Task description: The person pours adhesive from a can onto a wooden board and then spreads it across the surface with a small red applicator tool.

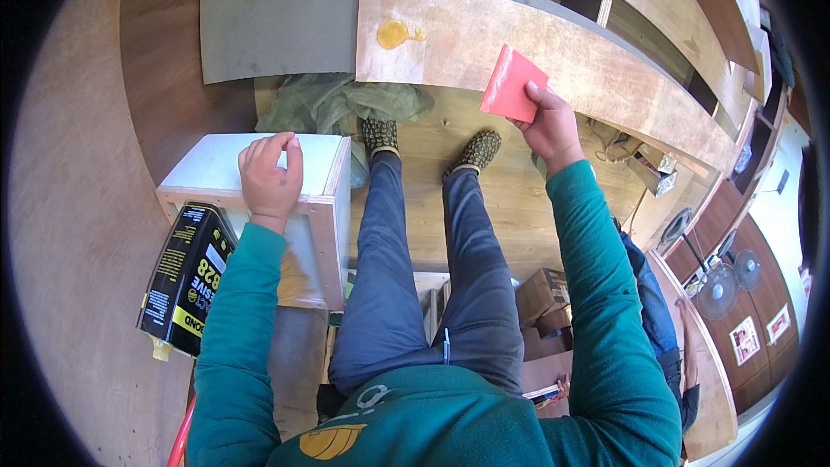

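Head view: the right hand (553, 128), right of the upper centre of the frame, grips a flat red square piece (508, 88) between thumb and fingers. The piece overlaps the lower edge of a long light-brown wooden panel (471, 45); whether it touches that panel cannot be told.

A rounded yellow puddle (392, 34) with a small tail to its right lies near the panel's left end, at the upper centre. Left of this, the panel overlaps a grey board (281, 30).

At the centre left, the left hand (271, 183) is over a white-topped box (216, 158), its fingers loosely curled toward the thumb; I cannot tell whether it holds anything or touches the box. Just beside that box, toward the lower left, a black and yellow can (183, 275) leans at a slant.

Crumpled greenish sheeting (324, 104) lies below the boards, next to one of the dark patterned shoes (481, 151) on the wooden floor (424, 199). Fans (718, 292) stand at the far right.
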Available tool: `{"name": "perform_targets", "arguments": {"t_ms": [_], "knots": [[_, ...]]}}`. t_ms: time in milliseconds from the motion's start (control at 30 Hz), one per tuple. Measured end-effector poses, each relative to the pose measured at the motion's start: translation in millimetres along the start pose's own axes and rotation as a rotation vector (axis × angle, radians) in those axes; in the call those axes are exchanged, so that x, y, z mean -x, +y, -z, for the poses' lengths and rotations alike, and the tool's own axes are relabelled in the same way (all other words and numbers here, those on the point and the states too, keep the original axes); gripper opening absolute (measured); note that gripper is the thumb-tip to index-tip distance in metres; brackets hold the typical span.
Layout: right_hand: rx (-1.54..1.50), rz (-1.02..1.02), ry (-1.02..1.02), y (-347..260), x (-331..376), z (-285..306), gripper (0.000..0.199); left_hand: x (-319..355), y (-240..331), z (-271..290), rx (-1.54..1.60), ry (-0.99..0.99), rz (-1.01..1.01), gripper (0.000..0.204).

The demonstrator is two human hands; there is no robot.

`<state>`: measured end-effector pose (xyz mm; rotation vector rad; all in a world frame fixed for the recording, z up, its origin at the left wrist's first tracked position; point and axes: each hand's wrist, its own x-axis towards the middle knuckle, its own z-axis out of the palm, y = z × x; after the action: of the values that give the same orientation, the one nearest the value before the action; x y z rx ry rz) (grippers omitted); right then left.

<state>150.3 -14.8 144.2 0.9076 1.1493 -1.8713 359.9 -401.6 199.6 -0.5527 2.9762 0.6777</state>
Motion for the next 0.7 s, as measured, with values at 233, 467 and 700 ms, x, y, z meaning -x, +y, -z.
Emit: {"name": "perform_targets", "arguments": {"t_ms": [233, 467, 700], "knots": [[-0.106, -0.021, -0.137, 5, 2, -18, 0.045, -1, 3, 1, 0.015, -0.008, 0.001, 0.008], [0.137, 0.008, -0.082, 24, -5, -38, 0.039, 0, 0, 0, 0.021, 0.002, 0.001, 0.008], [1.505, 0.825, -0.095, 83, -32, -77, 0.045, -2, 2, 2, 0.027, -0.021, 0.031, 0.008]]}}
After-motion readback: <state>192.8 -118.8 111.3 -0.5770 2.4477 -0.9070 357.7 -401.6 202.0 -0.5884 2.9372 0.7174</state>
